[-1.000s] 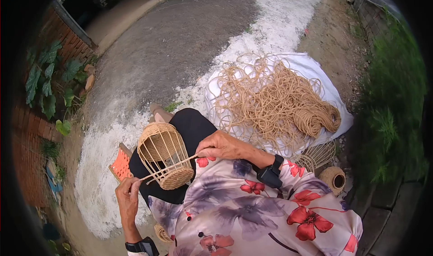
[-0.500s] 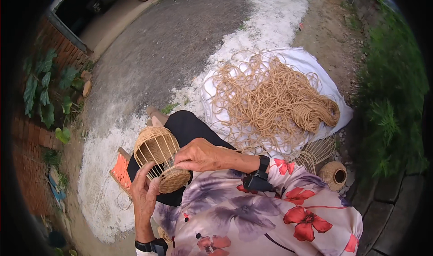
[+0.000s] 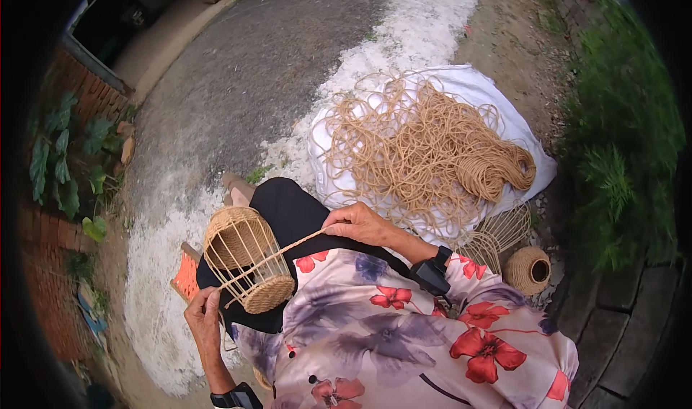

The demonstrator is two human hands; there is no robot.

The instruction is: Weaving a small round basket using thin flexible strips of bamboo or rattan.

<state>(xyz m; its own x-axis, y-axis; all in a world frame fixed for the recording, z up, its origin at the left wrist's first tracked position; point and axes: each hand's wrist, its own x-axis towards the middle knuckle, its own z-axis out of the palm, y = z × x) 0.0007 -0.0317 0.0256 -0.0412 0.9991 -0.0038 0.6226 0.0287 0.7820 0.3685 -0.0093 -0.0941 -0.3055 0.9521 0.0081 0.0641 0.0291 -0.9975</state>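
Note:
A small half-woven basket [image 3: 232, 239] lies tilted on my lap, with bare thin rods running between its woven part and a round woven end [image 3: 269, 294]. A twisted straw-coloured cord [image 3: 303, 241] stretches taut across the rods. At its right end, my right hand [image 3: 360, 224] pinches the cord, clear of the basket and above my dark trouser leg. My left hand [image 3: 204, 319] is closed at the lower left of the basket, thumb and fingertips pinching the cord beside the rods.
A large tangled heap of cord [image 3: 432, 139] lies on a white sheet [image 3: 522, 128] to the right. Near it are several pale bent rods [image 3: 497, 236] and a finished-looking round basket [image 3: 528, 270]. An orange woven seat [image 3: 186, 276] shows at left, with leafy plants [image 3: 54, 157] along the brick wall.
My right hand has moved right, away from the basket, and the cord now runs straight between both hands. My left hand has shifted a little left and down off the rods.

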